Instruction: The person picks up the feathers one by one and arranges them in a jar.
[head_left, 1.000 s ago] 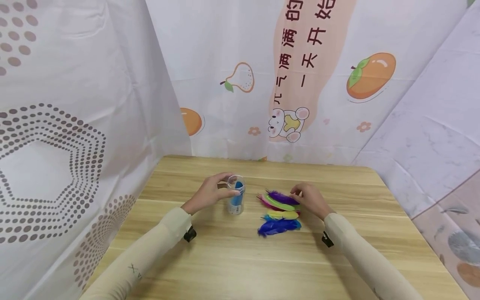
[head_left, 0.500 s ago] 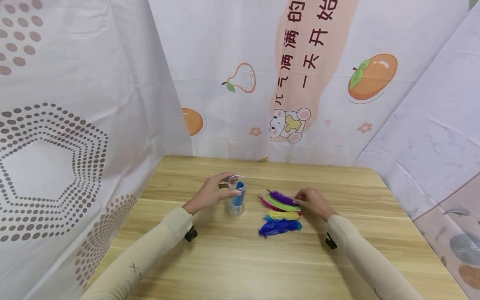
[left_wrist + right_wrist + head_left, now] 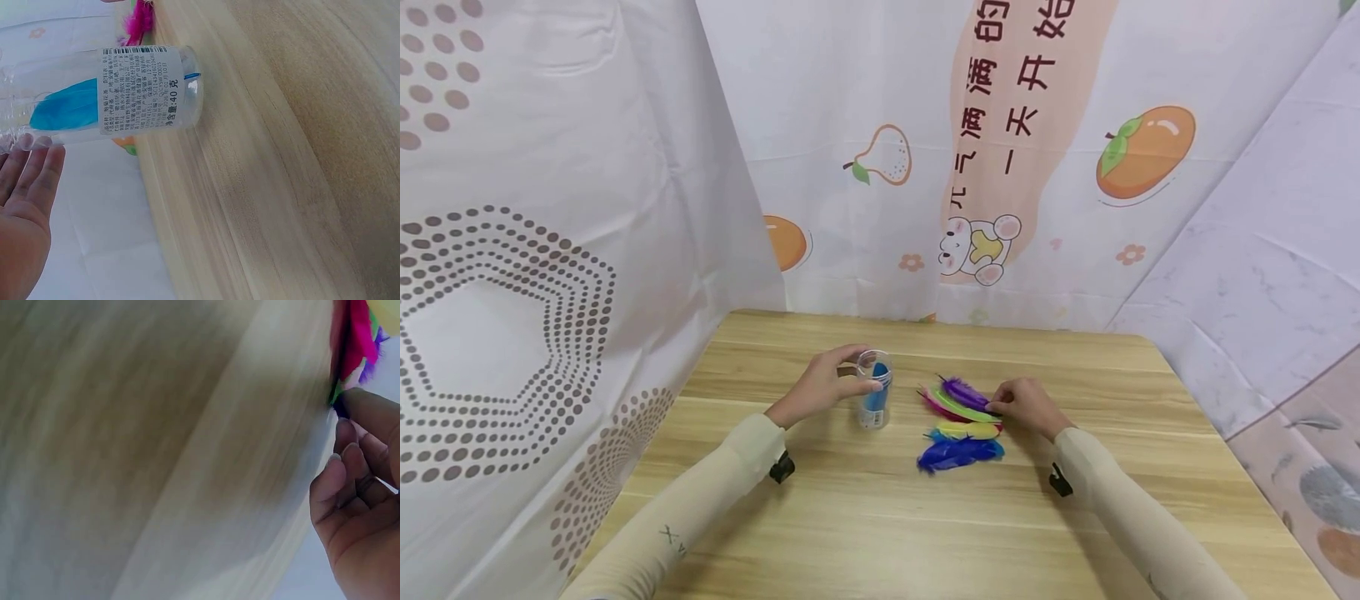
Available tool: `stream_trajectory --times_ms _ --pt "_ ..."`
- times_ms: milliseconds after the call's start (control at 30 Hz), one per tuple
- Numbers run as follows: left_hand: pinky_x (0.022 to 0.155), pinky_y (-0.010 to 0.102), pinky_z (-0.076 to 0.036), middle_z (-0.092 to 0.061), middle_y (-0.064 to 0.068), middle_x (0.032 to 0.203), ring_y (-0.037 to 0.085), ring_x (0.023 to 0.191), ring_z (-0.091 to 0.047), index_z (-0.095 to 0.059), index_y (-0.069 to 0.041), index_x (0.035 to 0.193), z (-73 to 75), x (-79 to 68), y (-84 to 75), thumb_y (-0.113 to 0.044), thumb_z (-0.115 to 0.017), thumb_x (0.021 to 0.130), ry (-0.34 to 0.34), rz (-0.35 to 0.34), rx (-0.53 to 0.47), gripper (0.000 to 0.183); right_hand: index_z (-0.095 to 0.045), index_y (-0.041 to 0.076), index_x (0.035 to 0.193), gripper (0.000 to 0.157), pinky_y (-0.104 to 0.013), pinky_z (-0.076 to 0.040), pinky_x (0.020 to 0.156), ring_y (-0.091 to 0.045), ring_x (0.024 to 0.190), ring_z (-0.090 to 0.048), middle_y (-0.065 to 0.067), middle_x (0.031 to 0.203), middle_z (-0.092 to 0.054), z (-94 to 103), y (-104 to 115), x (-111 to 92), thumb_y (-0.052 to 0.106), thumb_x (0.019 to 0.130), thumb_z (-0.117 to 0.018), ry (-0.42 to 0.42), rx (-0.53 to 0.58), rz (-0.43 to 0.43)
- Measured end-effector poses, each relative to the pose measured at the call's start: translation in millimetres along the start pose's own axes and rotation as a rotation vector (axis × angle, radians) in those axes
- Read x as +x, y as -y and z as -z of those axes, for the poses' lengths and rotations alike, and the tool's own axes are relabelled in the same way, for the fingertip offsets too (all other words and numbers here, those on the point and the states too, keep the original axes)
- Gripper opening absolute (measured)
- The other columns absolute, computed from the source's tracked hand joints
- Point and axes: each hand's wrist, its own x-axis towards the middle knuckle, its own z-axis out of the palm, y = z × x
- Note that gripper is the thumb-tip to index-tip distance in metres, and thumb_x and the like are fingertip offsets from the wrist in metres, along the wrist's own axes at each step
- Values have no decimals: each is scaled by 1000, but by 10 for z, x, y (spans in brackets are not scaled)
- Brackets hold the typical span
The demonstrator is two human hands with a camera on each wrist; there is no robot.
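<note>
In the head view my left hand (image 3: 817,390) grips a clear plastic jar (image 3: 871,419) near its uncapped top. A blue feather (image 3: 65,107) stands inside the jar, behind a printed label (image 3: 142,90) in the left wrist view. My right hand (image 3: 1028,407) pinches the right end of a purple feather (image 3: 961,392) between thumb and finger. Below it lie a light green feather (image 3: 957,407), a magenta feather (image 3: 359,340), a yellow feather (image 3: 966,430) and dark blue feathers (image 3: 951,455). My right fingertips hide the pinched end in the head view.
The wooden table (image 3: 880,533) carries the jar and the feathers. Printed white cloth (image 3: 820,92) hangs behind the table and along its left side. Another cloth (image 3: 1270,217) hangs at the right.
My right hand has moved slightly right and down and now pinches the purple feather's end; that feather has tilted, its left end shifting up. My left hand and the jar stay put.
</note>
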Motion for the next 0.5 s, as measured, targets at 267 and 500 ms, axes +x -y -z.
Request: stream_trajectory --times_ms 267,500 --pt "109 57 -46 -63 18 136 36 123 -59 -59 -7 141 -33 -1 -91 -20 -81 92 14 3 -11 56 -74 10 91 7 -35 -58 71 -14 78 -64 1 84 -70 10 -5 -67 12 97 -73 -28 12 -21" --pt "105 46 -52 -65 6 133 27 120 -62 -60 -18 141 -2 5 -18 -38 -81 90 23 -42 14 58 -73 12 92 6 -35 -57 69 -15 76 -65 1 87 -71 92 -13 -84 13 97 -73 -68 40 -34"
